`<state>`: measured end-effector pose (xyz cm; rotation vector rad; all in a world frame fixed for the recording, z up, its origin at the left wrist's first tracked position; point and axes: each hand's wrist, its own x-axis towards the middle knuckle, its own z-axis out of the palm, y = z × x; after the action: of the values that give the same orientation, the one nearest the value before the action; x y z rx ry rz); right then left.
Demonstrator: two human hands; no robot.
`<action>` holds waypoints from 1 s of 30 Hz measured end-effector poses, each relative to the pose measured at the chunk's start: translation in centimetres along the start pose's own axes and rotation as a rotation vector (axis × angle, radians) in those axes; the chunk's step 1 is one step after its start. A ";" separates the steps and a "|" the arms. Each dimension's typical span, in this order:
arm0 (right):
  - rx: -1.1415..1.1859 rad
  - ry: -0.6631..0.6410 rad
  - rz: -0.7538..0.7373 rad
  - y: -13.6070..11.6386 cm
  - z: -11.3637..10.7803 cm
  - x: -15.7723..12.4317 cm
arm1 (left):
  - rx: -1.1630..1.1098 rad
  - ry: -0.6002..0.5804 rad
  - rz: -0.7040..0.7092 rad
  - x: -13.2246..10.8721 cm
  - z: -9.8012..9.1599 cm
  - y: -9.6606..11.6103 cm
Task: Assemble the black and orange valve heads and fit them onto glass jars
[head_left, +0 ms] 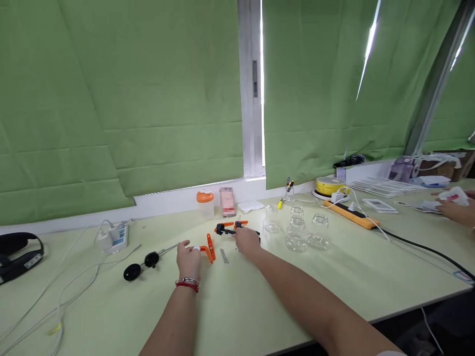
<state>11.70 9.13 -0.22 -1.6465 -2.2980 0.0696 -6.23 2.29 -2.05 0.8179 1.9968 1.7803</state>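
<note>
My left hand (188, 259), with a red bracelet on the wrist and a white cot on one finger, rests on the pale green table (237, 301) with its fingers curled against an orange clamp piece (209, 248). My right hand (246, 241) lies over a black and orange clamp tool (229, 228), fingers bent down on its near end. Two thin metal pins (224, 255) lie between the hands.
Several clear glass jars (297, 228) stand to the right. A black knobbed rod (144, 264), a white charger (113, 237), an orange-lidded cup (205, 203), an orange power strip (352, 213) with black cable, and another person's hands (453, 206) at far right.
</note>
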 end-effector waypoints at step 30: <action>0.004 0.086 -0.101 -2.1 0.6 -1.8 | 0.833 0.287 0.199 5.0 -6.0 -0.5</action>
<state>10.13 6.87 -0.73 -1.4982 -2.3105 -0.0187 -13.79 0.70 -1.05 1.0522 3.0005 1.1498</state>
